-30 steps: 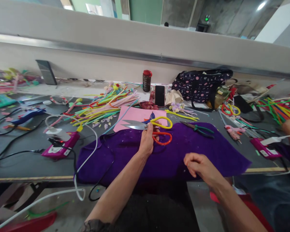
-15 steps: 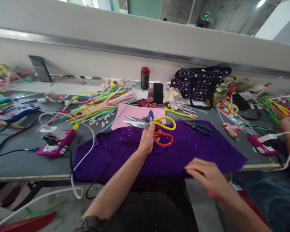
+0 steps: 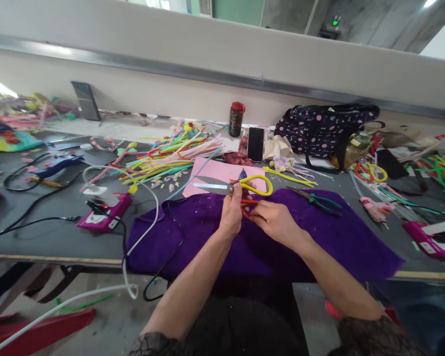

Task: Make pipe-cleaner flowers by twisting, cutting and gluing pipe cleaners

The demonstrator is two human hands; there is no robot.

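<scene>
A pair of scissors point(image 3: 258, 185) with one yellow and one red handle is in my left hand point(image 3: 232, 211), gripped near the pivot. Its blades point left over a pink sheet point(image 3: 198, 171). My right hand point(image 3: 276, 221) has its fingers closed round the red handle and covers much of it. Both hands are above a purple cloth point(image 3: 207, 247). Green-handled pliers point(image 3: 321, 200) lie on the cloth to the right. Behind the scissors a small blue tool point(image 3: 242, 174) rests on the sheet, partly hidden.
Colourful pipe cleaners point(image 3: 166, 157) pile up behind the cloth. A bottle point(image 3: 236, 119), a phone point(image 3: 255, 144) and a patterned bag point(image 3: 322, 131) stand at the back. Left is a magenta power strip point(image 3: 107, 217) with cables; a pink glue gun point(image 3: 374, 207) lies right.
My right hand has moved up and left from the cloth's front edge and taken hold of the red handle. The scissor blades are closer together. The view has swung left.
</scene>
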